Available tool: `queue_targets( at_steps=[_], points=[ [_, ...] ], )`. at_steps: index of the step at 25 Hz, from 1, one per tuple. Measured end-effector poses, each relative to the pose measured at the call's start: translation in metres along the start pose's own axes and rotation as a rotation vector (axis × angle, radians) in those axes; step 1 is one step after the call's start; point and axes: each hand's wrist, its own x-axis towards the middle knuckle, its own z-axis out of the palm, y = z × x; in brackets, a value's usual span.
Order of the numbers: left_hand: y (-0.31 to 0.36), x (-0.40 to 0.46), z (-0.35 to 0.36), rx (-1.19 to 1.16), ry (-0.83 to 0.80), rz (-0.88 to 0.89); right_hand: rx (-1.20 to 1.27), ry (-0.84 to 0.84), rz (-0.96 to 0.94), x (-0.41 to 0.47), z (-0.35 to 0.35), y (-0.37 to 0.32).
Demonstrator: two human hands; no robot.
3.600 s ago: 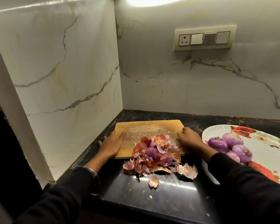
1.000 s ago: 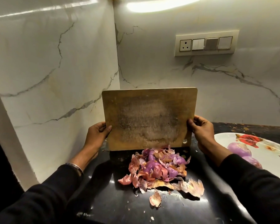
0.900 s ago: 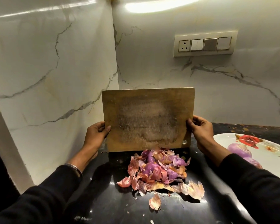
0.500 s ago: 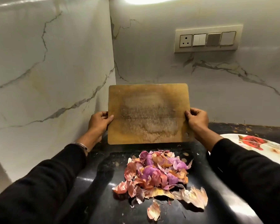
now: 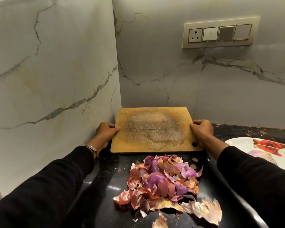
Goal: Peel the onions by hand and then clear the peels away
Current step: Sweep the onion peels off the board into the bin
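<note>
Lowered since the earlier frame, the cutting board is now tilted back toward the wall corner, long axis running left to right. Its left edge is gripped by the left hand, its right edge by the right hand. Onion peels are heaped on the black counter just before it. One peeled onion is seen on the flowered plate.
</note>
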Motion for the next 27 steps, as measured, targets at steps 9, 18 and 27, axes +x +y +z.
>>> queue_targets(
  at_steps=[9, 18, 27],
  points=[
    [-0.011, 0.005, 0.013, 0.208, -0.026, -0.007, -0.104, -0.012, 0.098, 0.005, 0.011, 0.01],
    [-0.004, -0.002, 0.017, 0.295, 0.01, -0.053, -0.188, -0.066, 0.145, 0.007, 0.008, 0.008],
    [0.002, -0.024, 0.013, 0.251, -0.043, -0.108, -0.288, -0.183, -0.004, -0.025, -0.008, 0.004]
  ],
)
